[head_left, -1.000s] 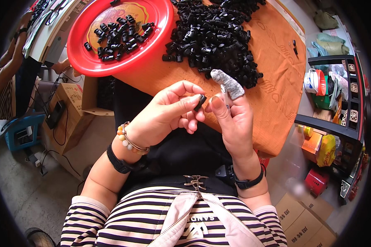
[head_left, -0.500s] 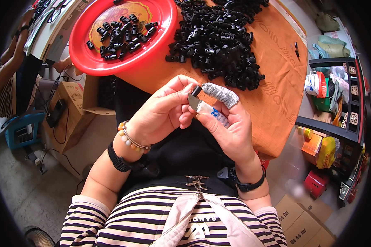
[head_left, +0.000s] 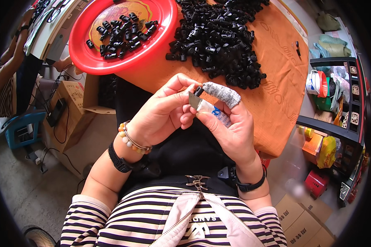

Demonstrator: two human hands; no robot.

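Note:
My left hand (head_left: 165, 106), with a beaded bracelet at its wrist, pinches a small black plastic part (head_left: 198, 91) between thumb and fingertips. In my right hand (head_left: 234, 132) is a short knife: its flat metal blade (head_left: 194, 100) rests against or just below the part, and its handle (head_left: 214, 113) is wrapped in white and blue. A grey knitted finger cover (head_left: 222, 93) sleeves my right index finger, which curls over the far side of the part. The exact contact between blade and part is too small to make out.
Just beyond my hands, a big heap of black parts (head_left: 218, 37) lies on the orange-covered table (head_left: 272, 86). A red round tray (head_left: 80, 53) at far left holds several more. Beside it are a cardboard box (head_left: 72, 99) and another person's arm (head_left: 13, 53). A black shelf (head_left: 329, 127) stands right.
The black part has tilted slightly between my fingers against the blade. Both hands stay in nearly the same place, still holding the part and the knife.

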